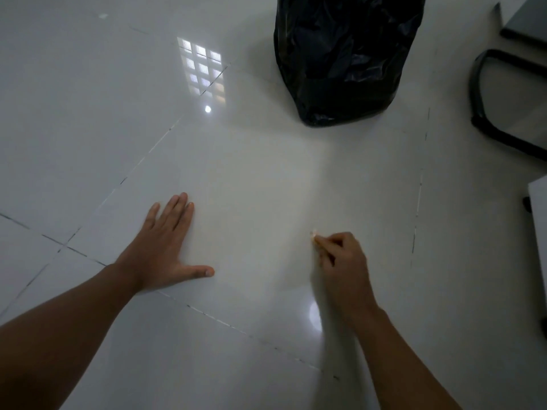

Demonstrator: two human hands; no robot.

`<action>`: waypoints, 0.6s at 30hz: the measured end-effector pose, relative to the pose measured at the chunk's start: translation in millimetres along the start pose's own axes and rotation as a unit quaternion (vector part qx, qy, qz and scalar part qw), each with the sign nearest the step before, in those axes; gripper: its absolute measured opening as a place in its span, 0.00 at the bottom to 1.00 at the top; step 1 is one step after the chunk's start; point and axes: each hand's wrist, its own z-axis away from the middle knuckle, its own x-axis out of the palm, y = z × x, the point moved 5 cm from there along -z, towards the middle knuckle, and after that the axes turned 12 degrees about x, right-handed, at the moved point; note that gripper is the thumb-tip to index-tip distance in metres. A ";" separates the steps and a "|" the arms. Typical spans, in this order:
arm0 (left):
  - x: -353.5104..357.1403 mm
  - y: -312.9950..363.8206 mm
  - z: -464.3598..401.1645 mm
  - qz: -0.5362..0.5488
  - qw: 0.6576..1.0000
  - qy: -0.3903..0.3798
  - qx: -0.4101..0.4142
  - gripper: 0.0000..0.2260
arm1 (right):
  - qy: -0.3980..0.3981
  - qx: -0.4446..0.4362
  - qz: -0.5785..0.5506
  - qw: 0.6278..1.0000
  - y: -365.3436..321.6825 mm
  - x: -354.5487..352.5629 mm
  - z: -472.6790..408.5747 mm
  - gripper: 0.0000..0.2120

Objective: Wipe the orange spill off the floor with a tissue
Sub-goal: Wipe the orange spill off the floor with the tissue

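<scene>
My left hand (165, 247) lies flat on the glossy white tile floor (251, 187), fingers straight and thumb spread to the right. My right hand (340, 258) is low over the floor to the right, fingers curled, pinching a small pale scrap of tissue (313, 232) that peeks out at the fingertips. No orange spill is visible on the tiles between or around my hands.
A full black rubbish bag (343, 54) stands on the floor ahead, right of centre. A black curved chair base (485, 93) sits at the far right, with a white furniture edge (538, 232) on a castor below it. Window light reflects on the tiles.
</scene>
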 end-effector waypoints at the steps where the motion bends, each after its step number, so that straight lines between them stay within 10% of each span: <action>1: 0.3 -0.4 0.8 -0.001 1.000 0.004 -0.001 0.62 | 0.032 0.045 0.006 0.998 11.0 -12.2 -22.8 0.08; 7: -2.0 -0.1 2.7 -0.007 1.000 0.015 -0.002 0.60 | 0.076 0.172 0.011 0.982 27.9 -27.5 -90.0 0.15; 18: -4.5 1.3 4.1 0.004 1.000 0.031 0.001 0.58 | -0.086 -0.055 -0.023 0.995 -57.5 58.8 60.1 0.07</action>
